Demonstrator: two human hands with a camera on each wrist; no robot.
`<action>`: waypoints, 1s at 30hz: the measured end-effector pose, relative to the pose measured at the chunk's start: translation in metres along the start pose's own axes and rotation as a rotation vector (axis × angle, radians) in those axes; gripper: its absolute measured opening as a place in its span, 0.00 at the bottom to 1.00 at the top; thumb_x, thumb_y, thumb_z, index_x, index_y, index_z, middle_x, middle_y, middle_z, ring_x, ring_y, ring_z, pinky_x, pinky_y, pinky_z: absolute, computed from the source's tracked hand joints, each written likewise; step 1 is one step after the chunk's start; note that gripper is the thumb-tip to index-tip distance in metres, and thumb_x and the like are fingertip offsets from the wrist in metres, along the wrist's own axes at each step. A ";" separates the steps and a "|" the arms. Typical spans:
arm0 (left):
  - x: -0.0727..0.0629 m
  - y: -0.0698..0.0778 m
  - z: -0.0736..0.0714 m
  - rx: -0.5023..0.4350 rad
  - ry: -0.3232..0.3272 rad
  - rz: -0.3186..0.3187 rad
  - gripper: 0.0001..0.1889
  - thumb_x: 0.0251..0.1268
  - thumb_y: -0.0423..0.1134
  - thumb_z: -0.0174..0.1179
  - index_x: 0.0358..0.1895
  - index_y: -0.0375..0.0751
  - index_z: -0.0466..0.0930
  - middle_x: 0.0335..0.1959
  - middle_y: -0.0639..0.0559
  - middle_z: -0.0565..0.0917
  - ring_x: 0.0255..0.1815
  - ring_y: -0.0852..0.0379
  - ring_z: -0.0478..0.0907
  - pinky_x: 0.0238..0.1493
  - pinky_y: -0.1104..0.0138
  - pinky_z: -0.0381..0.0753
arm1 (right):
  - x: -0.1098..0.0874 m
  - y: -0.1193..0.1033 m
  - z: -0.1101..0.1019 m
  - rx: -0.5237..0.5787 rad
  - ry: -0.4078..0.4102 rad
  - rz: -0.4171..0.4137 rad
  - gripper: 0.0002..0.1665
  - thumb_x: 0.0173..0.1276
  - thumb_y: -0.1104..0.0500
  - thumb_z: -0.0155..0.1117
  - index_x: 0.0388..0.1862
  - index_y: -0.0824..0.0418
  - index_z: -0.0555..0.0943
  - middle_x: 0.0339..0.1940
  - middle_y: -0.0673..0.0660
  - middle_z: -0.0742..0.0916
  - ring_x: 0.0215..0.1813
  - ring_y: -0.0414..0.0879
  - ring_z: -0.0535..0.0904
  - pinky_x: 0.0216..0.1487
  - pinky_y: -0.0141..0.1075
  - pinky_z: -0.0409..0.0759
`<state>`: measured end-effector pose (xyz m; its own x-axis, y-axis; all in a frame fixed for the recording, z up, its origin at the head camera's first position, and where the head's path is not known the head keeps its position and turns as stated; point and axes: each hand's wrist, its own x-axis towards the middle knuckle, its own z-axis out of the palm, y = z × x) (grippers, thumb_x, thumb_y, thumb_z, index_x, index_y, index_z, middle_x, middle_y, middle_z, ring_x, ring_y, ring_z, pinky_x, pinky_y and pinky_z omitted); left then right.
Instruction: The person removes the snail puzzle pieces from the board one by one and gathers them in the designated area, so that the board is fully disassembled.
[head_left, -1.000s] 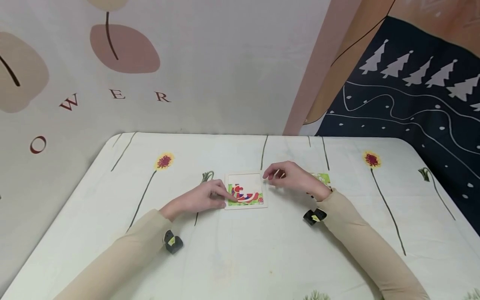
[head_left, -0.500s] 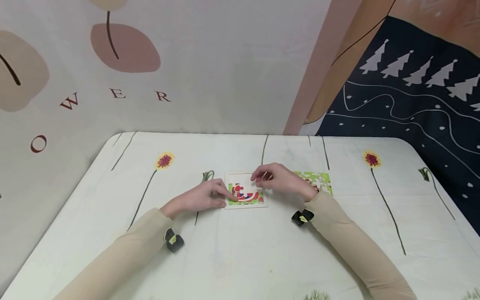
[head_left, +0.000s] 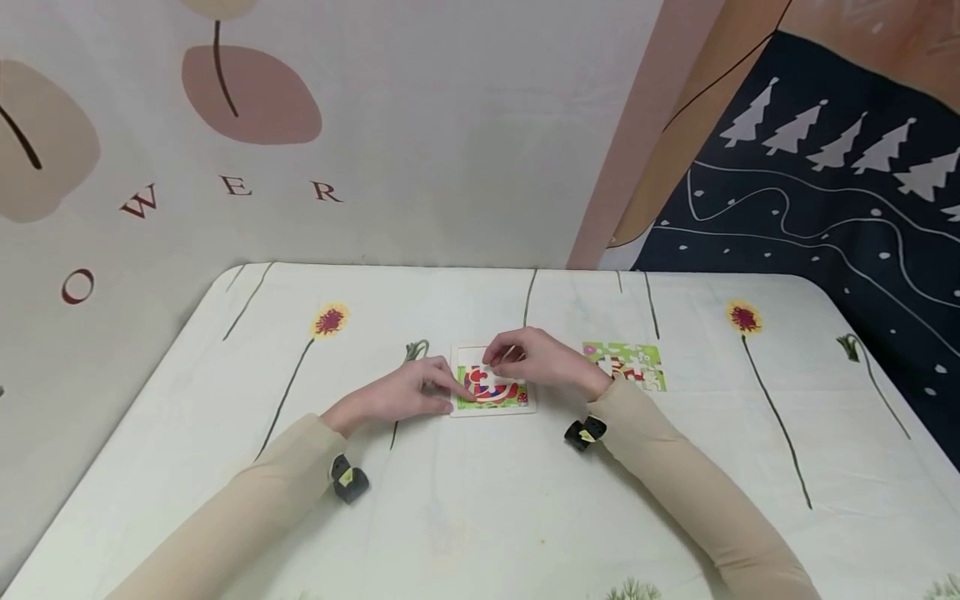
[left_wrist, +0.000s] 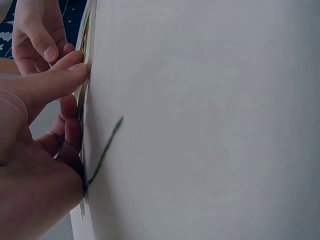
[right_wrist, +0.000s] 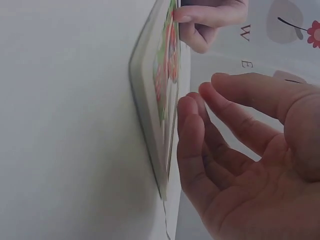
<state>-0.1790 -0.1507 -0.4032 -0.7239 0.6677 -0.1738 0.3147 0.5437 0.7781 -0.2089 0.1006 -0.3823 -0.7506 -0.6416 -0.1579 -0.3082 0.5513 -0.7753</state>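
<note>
A small jigsaw puzzle board with a pale frame lies on the table, its lower part covered by red, blue and green pieces. My left hand rests at the board's left edge, its straight index finger pressing on the picture and its thumb at the frame. Over the board's upper right is my right hand, thumb and index finger together in a pinch. A puzzle piece seems to show at its fingertips, mostly hidden. The right wrist view shows these fingers curled just above the frame.
To the right of the board lies a group of joined or close-set puzzle pieces, green with red and white. A white cloth with printed flowers covers the table. A pale printed backdrop stands behind it, with dark tree-patterned fabric at the right.
My right hand has moved left from beside the board to over its upper part, uncovering the pieces on the right. The left hand has stayed in place.
</note>
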 end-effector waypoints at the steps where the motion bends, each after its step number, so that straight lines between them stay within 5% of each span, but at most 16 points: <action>1: 0.000 0.000 0.000 -0.001 0.000 0.002 0.13 0.65 0.33 0.64 0.50 0.46 0.89 0.44 0.50 0.79 0.48 0.57 0.70 0.54 0.61 0.68 | 0.001 -0.001 0.000 -0.004 -0.006 0.005 0.11 0.69 0.66 0.62 0.49 0.63 0.84 0.46 0.57 0.87 0.45 0.45 0.80 0.53 0.37 0.79; 15: 0.001 0.002 -0.001 0.004 -0.005 0.001 0.13 0.65 0.33 0.64 0.50 0.45 0.89 0.44 0.50 0.79 0.48 0.57 0.70 0.54 0.61 0.67 | 0.013 -0.008 0.009 -0.071 -0.050 0.067 0.17 0.71 0.64 0.61 0.57 0.66 0.81 0.49 0.59 0.86 0.48 0.46 0.81 0.52 0.35 0.79; 30: -0.001 0.002 -0.001 -0.002 -0.004 0.007 0.13 0.64 0.31 0.63 0.50 0.44 0.89 0.43 0.50 0.79 0.48 0.57 0.69 0.54 0.61 0.67 | 0.014 -0.008 0.013 -0.043 -0.031 0.042 0.12 0.69 0.65 0.62 0.50 0.64 0.80 0.44 0.57 0.85 0.43 0.44 0.78 0.46 0.32 0.78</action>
<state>-0.1785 -0.1503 -0.4006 -0.7193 0.6733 -0.1711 0.3183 0.5383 0.7803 -0.2092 0.0800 -0.3860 -0.7455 -0.6329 -0.2091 -0.3019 0.6002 -0.7406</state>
